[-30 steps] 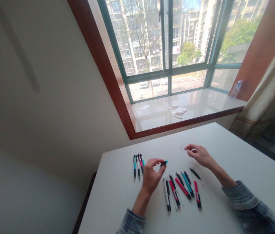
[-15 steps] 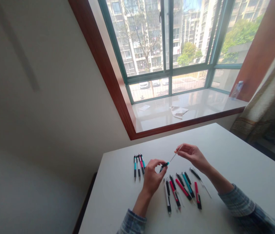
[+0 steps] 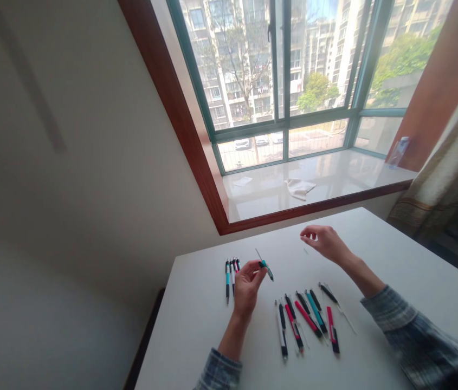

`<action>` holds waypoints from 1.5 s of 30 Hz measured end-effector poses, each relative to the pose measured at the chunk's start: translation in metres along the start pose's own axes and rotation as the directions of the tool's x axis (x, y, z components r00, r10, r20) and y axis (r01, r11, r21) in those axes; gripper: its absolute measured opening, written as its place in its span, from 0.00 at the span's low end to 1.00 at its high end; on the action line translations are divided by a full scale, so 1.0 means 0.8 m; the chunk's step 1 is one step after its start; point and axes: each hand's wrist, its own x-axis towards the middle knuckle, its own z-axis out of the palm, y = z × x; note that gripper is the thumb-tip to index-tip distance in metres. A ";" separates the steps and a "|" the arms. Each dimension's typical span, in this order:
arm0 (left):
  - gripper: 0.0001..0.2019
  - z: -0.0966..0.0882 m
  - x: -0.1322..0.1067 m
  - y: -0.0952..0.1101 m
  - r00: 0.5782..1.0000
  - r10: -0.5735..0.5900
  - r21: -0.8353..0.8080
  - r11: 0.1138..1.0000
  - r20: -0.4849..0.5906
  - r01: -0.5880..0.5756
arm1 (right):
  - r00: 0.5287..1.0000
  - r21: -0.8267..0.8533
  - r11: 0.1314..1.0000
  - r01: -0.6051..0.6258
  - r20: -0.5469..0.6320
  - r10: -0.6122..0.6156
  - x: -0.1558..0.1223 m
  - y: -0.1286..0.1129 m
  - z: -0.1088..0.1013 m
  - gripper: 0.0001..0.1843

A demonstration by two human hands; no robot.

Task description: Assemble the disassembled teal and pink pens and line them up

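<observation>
My left hand (image 3: 247,284) is raised over the white table (image 3: 395,260), fingers pinched on a teal and black pen part (image 3: 266,267) with a thin refill sticking out of its far end. My right hand (image 3: 326,242) hovers farther back and to the right, fingers loosely curled, thumb and forefinger close together; I cannot see anything in them. A tiny pale piece (image 3: 305,251) lies on the table just under that hand. Several assembled pens (image 3: 232,271) lie in a row left of my left hand. Several more pens and parts (image 3: 308,319) lie fanned out in front of me.
The table stands against a white wall under a bay window. On the window sill (image 3: 334,179) lie a crumpled white cloth (image 3: 300,187), a slip of paper (image 3: 242,181) and a small clear bottle (image 3: 398,150). A curtain (image 3: 444,179) hangs at the right.
The right hand brought the thin refill to the teal pen part and let go, then drew back to the right. The left hand turned the part, now with the refill in it.
</observation>
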 end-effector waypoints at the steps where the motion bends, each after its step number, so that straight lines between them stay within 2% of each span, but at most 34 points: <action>1: 0.15 -0.003 0.002 -0.001 1.000 0.007 -0.009 1.000 -0.019 -0.007 | 0.999 -0.086 0.995 -0.049 0.003 0.049 0.004 0.011 0.001 0.10; 5: 0.13 -0.009 0.006 -0.007 0.998 0.062 0.104 0.993 -0.028 -0.058 | 0.987 -0.214 0.969 -0.126 0.073 0.144 -0.001 0.034 0.013 0.11; 10: 0.11 -0.006 0.007 -0.012 0.995 0.088 0.141 0.987 -0.039 -0.082 | 0.974 -0.262 0.953 -0.154 0.123 0.191 -0.013 0.033 0.029 0.11; 20: 0.12 -0.007 0.008 -0.010 0.996 0.057 0.247 0.968 -0.062 -0.040 | 0.983 -0.219 0.971 -0.090 0.135 0.121 -0.016 0.024 0.045 0.08; 22: 0.12 -0.007 0.008 -0.013 0.997 0.047 0.273 0.962 -0.058 -0.029 | 0.989 -0.138 0.988 -0.066 0.120 0.083 -0.017 0.022 0.045 0.08; 25: 0.12 -0.008 0.008 -0.017 0.999 0.025 0.315 0.949 -0.038 -0.012 | 0.994 0.106 0.993 -0.057 0.095 0.047 -0.017 0.019 0.049 0.10; 28: 0.12 -0.007 0.006 -0.014 1.000 0.024 0.379 0.925 -0.013 -0.017 | 0.992 0.382 0.921 -0.071 0.120 0.027 -0.016 0.013 0.056 0.14; 31: 0.10 -0.003 0.004 -0.008 0.999 0.040 0.442 0.896 0.000 -0.036 | 0.988 0.558 0.826 -0.078 0.155 -0.011 -0.016 0.005 0.063 0.19; 39: 0.08 0.005 -0.001 0.002 0.996 0.074 0.494 0.865 0.046 -0.087 | 0.984 0.823 0.544 -0.163 0.179 0.024 -0.021 -0.007 0.063 0.16; 41: 0.07 0.006 -0.002 0.002 0.995 0.078 0.499 0.861 0.058 -0.097 | 0.982 0.832 0.528 -0.170 0.188 0.020 -0.022 -0.009 0.063 0.16; 45: 0.07 0.007 -0.002 0.003 0.994 0.083 0.508 0.854 0.078 -0.111 | 0.982 0.815 0.562 -0.143 0.187 -0.022 -0.023 -0.013 0.061 0.14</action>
